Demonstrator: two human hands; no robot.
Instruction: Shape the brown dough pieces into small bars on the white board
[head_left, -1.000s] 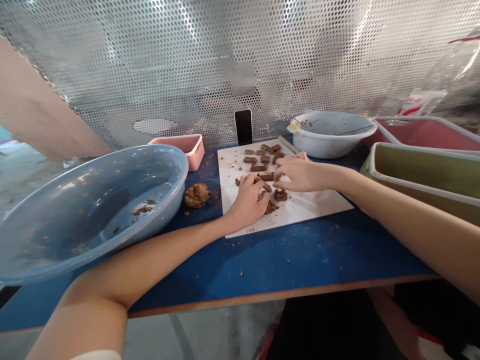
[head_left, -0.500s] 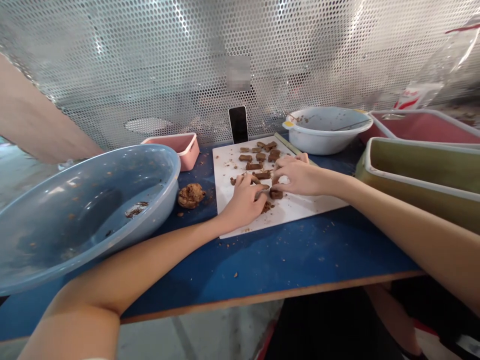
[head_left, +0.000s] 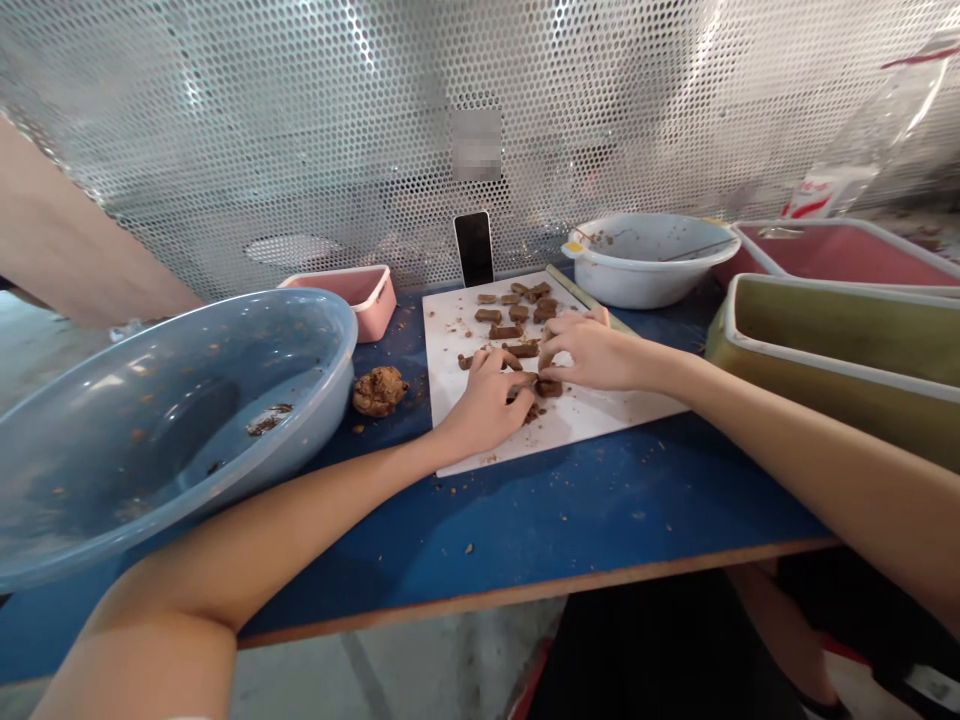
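My left hand rests on the white board with thumb and fingers curled together; what lies between them is mostly hidden. Opposite it, my right hand bends its fingers down onto a short brown dough-like piece, with thumb and fingertips at its left end. Brown crumbs lie beside my left thumb. Beyond the fingers is a longer brown piece, and several more, such as a bone-shaped brown piece, are spread toward the back of the board.
Left of the board sit a large brown lump, a big blue basin and a small pink container. A phone leans at the back. To the right stand a white basin, a green bin, a pink bin and a plastic bottle.
The whole view has shifted very slightly. Both hands keep nearly the same place and pose, with only tiny finger movement around the short brown piece.
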